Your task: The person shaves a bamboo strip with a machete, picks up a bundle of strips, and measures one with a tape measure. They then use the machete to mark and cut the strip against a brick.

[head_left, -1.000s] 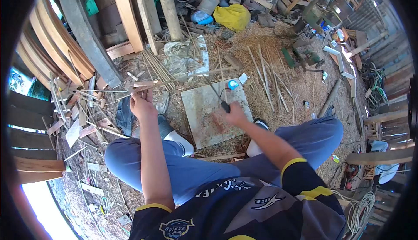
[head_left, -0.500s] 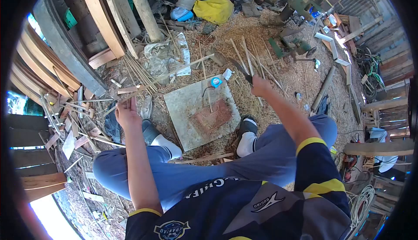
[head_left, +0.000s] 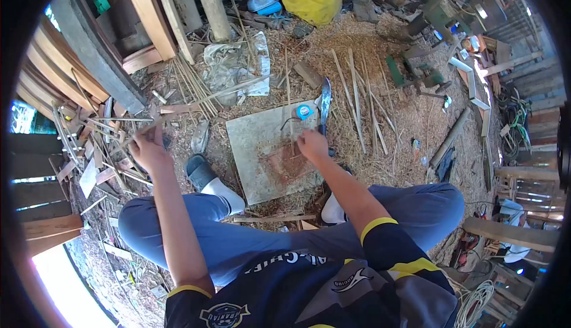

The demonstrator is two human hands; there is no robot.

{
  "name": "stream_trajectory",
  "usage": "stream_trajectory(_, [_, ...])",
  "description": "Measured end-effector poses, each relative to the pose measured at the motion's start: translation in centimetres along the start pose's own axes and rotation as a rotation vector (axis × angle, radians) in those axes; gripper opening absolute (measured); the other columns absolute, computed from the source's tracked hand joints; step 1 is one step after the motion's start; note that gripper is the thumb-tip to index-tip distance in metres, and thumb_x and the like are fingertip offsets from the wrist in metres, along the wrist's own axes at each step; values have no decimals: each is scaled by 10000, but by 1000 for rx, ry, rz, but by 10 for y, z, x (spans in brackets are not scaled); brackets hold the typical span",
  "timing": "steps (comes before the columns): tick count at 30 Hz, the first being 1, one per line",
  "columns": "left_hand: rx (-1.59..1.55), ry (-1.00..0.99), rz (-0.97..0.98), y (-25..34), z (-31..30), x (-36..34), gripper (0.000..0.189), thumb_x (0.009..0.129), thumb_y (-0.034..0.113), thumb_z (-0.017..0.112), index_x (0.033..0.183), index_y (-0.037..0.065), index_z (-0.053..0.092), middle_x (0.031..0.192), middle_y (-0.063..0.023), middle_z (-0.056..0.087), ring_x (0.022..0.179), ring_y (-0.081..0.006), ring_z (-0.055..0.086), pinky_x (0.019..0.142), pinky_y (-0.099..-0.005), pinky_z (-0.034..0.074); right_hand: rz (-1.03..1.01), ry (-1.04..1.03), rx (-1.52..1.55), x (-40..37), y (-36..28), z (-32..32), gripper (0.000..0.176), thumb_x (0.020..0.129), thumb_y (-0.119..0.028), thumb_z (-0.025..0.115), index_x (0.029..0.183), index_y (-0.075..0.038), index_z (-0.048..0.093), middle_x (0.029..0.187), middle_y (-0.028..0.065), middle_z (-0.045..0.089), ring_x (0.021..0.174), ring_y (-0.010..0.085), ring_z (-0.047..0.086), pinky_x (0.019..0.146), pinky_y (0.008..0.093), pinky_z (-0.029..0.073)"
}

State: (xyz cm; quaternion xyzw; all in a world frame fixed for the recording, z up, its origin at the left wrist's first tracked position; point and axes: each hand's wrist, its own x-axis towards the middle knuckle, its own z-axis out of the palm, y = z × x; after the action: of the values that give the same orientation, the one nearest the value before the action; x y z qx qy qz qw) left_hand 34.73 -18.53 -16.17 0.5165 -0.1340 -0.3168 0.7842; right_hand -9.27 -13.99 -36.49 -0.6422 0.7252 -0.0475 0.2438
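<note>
My left hand (head_left: 151, 152) is raised at the left, its fingers closed on a long thin wood strip (head_left: 229, 91) that slants up to the right. My right hand (head_left: 312, 144) is over the right part of the grey board (head_left: 253, 143), its fingers curled together beside a thin upright stick (head_left: 288, 84); what they pinch is too small to tell. Just above that hand lies a machete (head_left: 325, 105) with a dark handle, at the board's right edge. A blue tape measure (head_left: 304, 112) sits near the board's top. A reddish patch (head_left: 285, 167) marks the board.
Thin wood strips (head_left: 357, 99) lie on the shavings at the right. Wood scraps (head_left: 98, 155) are piled at the left, below curved planks (head_left: 98, 48). A green metal machine (head_left: 416, 69) stands at the upper right, and a yellow cloth (head_left: 312, 5) lies at the top.
My right hand has let go of the machete, which now lies by the board, and has moved left and down over the board. My left hand has shifted slightly left with the strip.
</note>
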Motion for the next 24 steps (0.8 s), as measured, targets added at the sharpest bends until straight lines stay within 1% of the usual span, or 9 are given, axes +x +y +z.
stream_trajectory(3, [175,-75,130,66,22,7,221,1103,179,487,1228,-2,475,1188,-142,579,1078,-292,660,986,-482,623,-21,72,-64,4,-24,27,341,903,-384,681,999,-57,677,900,182,725,856,400,712,787,546,561])
stream_trajectory(4, [198,-98,186,79,24,19,257,1106,243,511,1190,2,543,1075,-105,633,1001,-218,659,928,-425,635,5,18,-50,8,-33,30,363,918,-400,663,1030,-54,671,940,195,725,888,407,712,809,534,561])
stream_trajectory(7, [302,-235,254,107,25,50,242,1107,231,515,1211,19,567,1070,-97,638,970,-202,671,896,-406,637,78,-135,30,11,-63,11,422,942,-420,653,1106,-32,653,1001,208,733,935,423,712,813,520,567])
stream_trajectory(8, [350,-242,261,110,26,56,233,1107,225,516,1206,22,574,1069,-97,640,960,-197,674,889,-404,637,39,-74,133,22,-70,21,418,943,-412,659,1111,-29,653,996,210,734,931,423,712,806,519,566])
stream_trajectory(11, [324,-129,108,85,7,85,236,1085,233,564,1201,29,582,1046,-75,636,938,-167,667,820,-365,641,-42,78,338,55,-99,37,373,952,-359,683,1113,-24,656,918,206,729,893,420,709,784,519,561])
stream_trajectory(14, [414,-80,127,54,6,87,243,1072,254,592,1166,30,605,1019,-51,637,885,-131,643,777,-329,624,-51,116,270,85,-128,44,353,944,-326,705,1105,-15,658,901,199,718,881,406,707,784,519,561])
stream_trajectory(18, [492,-121,122,30,9,96,245,1068,277,608,1089,34,639,956,-26,649,813,-87,608,722,-293,586,-230,268,117,113,-166,55,288,923,-279,714,1132,-82,690,953,189,719,912,368,711,775,489,566])
stream_trajectory(19, [501,-122,144,26,8,99,254,1061,295,622,1050,45,659,871,1,643,761,-69,586,699,-277,561,-266,190,198,121,-176,58,265,919,-269,714,1113,-89,700,953,178,722,906,361,712,770,481,566])
stream_trajectory(24, [578,-65,173,14,8,115,288,1054,315,642,1039,30,678,795,29,604,710,-50,523,645,-241,472,-411,-105,407,155,-241,82,184,907,-240,713,1015,-92,732,950,131,734,879,331,717,757,447,562])
